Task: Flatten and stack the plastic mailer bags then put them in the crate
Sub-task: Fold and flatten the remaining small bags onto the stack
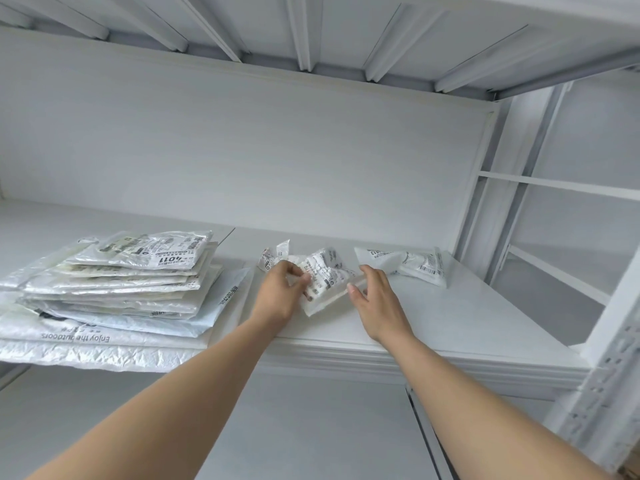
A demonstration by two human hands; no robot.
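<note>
Left hand (280, 292), right hand (375, 301) pinch crumpled mailer (327, 271) between their fingers (302, 279).

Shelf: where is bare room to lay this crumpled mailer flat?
Freest: the front right of the shelf, bordered by the right hand, the loose mailer behind and the right edge. Another strip follows the back wall behind the stack. The left is crowded: the stack overhangs the front edge and nearly reaches the left hand gripping the crumpled mailer.

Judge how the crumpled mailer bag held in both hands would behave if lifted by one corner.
Probably floppy: the crumpled mailer bag is creased and folded where the left hand and right hand pinch it. Likely light: thin film, seemingly empty. Possibly slippery, since the flattened stack shows glossy plastic.
</note>
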